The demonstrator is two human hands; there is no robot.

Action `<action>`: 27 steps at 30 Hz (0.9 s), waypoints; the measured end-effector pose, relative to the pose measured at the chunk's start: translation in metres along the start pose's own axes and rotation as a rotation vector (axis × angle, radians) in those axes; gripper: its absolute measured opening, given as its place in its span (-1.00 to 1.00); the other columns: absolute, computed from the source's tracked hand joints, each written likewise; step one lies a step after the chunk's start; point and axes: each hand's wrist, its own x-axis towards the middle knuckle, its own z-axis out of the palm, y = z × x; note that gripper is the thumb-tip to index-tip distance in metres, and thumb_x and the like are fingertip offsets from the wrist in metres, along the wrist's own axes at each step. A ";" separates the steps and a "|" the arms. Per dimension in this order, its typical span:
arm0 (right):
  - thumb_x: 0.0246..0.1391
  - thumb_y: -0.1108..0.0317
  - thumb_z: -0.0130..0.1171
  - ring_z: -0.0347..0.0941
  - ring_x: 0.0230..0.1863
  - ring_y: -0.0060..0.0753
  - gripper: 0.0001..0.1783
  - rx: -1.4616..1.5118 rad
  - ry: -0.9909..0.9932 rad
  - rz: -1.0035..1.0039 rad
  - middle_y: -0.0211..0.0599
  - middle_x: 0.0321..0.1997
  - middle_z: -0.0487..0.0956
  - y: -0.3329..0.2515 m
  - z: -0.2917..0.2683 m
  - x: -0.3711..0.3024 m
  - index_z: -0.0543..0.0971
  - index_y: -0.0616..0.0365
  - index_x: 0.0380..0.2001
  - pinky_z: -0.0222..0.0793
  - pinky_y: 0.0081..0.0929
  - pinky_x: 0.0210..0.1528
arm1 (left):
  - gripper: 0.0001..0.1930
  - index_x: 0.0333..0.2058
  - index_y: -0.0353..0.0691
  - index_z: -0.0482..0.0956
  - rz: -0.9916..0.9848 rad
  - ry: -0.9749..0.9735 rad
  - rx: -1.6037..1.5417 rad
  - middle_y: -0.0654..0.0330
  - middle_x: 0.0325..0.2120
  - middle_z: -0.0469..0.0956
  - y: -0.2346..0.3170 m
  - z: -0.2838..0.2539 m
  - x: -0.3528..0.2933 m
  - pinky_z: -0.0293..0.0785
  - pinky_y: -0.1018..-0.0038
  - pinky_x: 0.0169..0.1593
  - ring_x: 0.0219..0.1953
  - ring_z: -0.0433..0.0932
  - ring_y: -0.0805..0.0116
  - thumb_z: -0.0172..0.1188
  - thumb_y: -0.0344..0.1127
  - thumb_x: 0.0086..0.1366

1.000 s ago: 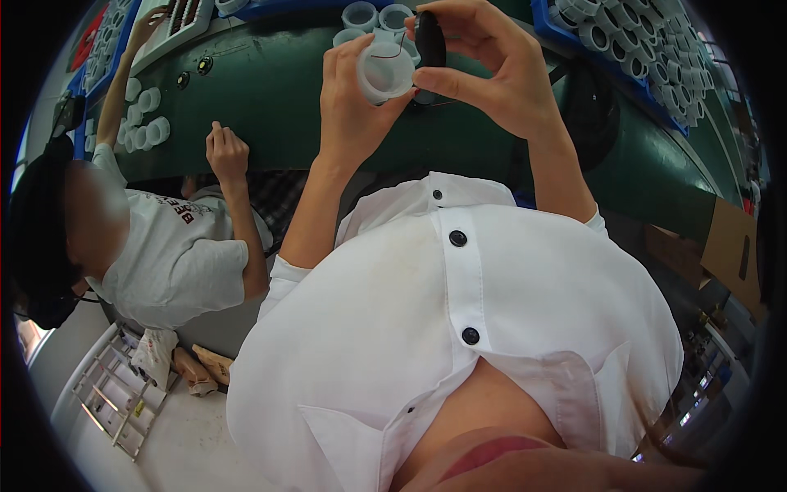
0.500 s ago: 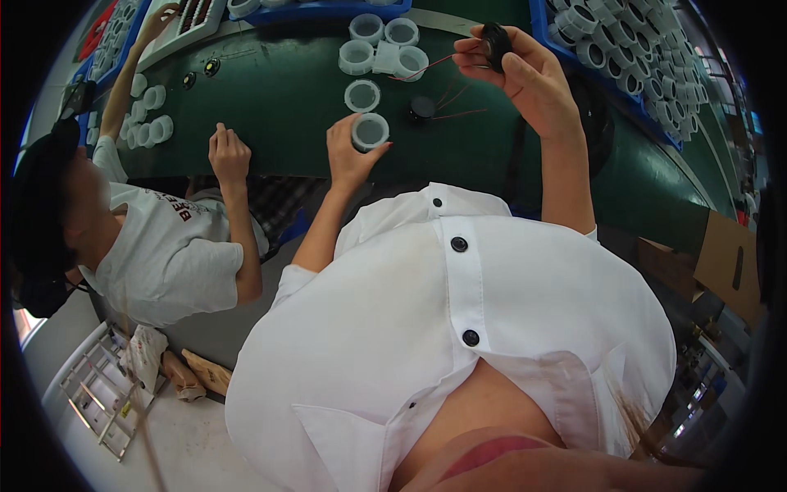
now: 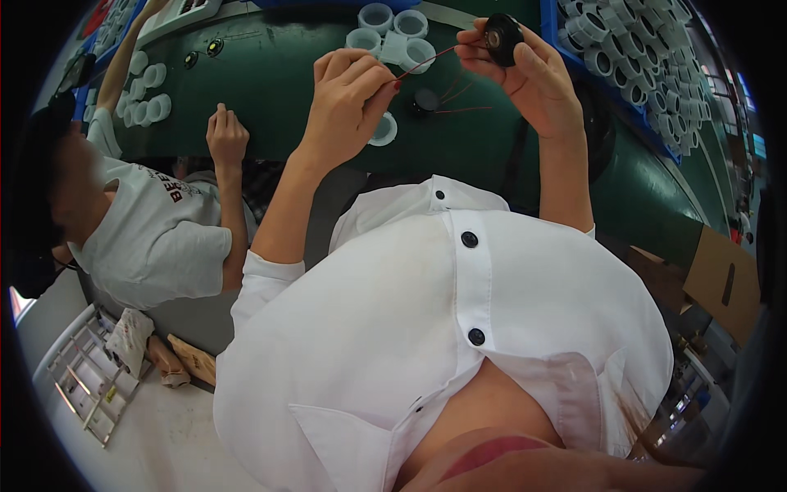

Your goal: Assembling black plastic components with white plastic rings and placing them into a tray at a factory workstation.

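Right hand: raised above the table, its thumb and fingers point(image 3: 533, 82) closed around the edge of a black round part.
Black round part point(image 3: 502, 41): held up in the right hand, clear of the table and not seated in any cup; its round face shows a paler middle.
Left hand: fingertips brought together point(image 3: 348, 102) in a pinch at the end of a red wire, wrist lower than the fingers.
Red wire point(image 3: 428, 64): stretched fairly straight between the 2 hands; where it meets the black part is hidden by the right fingers.
Done so far, by the look of it: the wire is drawn out from the part and picked apart from its surroundings.
Left, by the look of it: the part and its wire are joined to no cup or ring.
Dark disc point(image 3: 425, 101): lying on the green table point(image 3: 279, 74) between the hands, its thin reddish wires spread loose to the right; no hand touches it.
White cups point(image 3: 363, 39): 4 grouped beyond the left hand, around a pale square piece point(image 3: 394, 47); no black part shows in them.
White ring point(image 3: 387, 131): on the table, partly covered by the left hand.
Blue bin point(image 3: 551, 29): at the right, heaped with many white rings point(image 3: 631, 49).
Co-worker's hand point(image 3: 227, 135): at the table edge on the left, well apart, fingers curled; I cannot tell whether it holds anything.
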 end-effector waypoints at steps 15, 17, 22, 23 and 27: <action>0.14 0.29 0.21 0.54 0.04 -0.08 -0.50 -0.194 -0.021 0.092 0.11 0.01 0.53 0.010 0.015 0.002 0.42 0.44 0.04 0.48 -0.21 0.13 | -0.19 0.19 -0.24 0.34 -0.406 -0.219 -0.134 0.09 0.09 0.43 -0.051 0.092 -0.112 0.27 0.27 0.19 0.18 0.34 0.05 0.47 -0.29 -0.09; 0.09 0.30 0.26 0.55 0.03 -0.09 -0.48 -0.194 -0.036 0.113 0.10 -0.01 0.54 0.003 0.020 0.003 0.42 0.44 0.04 0.49 -0.20 0.12 | -0.22 0.15 -0.24 0.38 -0.457 -0.200 -0.139 0.09 0.05 0.44 -0.044 0.090 -0.104 0.29 0.28 0.17 0.13 0.39 0.07 0.48 -0.29 -0.11; 0.04 0.32 0.31 0.56 0.01 -0.08 -0.44 -0.220 -0.044 0.025 0.12 -0.02 0.55 -0.013 0.022 -0.005 0.41 0.44 0.04 0.48 -0.18 0.13 | -0.38 -0.02 -0.28 0.47 -0.500 0.011 -0.236 0.06 -0.08 0.49 -0.011 0.052 -0.049 0.42 0.39 0.03 -0.03 0.50 0.23 0.50 -0.26 -0.08; 0.04 0.34 0.31 0.56 0.01 -0.07 -0.44 -0.213 -0.045 0.005 0.13 -0.02 0.55 -0.015 0.022 -0.005 0.41 0.45 0.05 0.47 -0.17 0.13 | -0.38 -0.02 -0.28 0.47 -0.499 0.011 -0.235 0.06 -0.08 0.49 -0.006 0.046 -0.040 0.42 0.39 0.03 -0.03 0.50 0.23 0.50 -0.26 -0.08; 0.04 0.38 0.31 0.55 0.02 -0.06 -0.45 -0.213 -0.046 -0.033 0.15 -0.02 0.54 -0.015 0.024 -0.002 0.40 0.45 0.05 0.47 -0.16 0.14 | -0.36 -0.03 -0.21 0.46 -0.506 0.020 -0.363 0.11 -0.12 0.49 0.004 0.034 -0.021 0.40 0.28 0.02 -0.04 0.46 0.12 0.51 -0.21 -0.12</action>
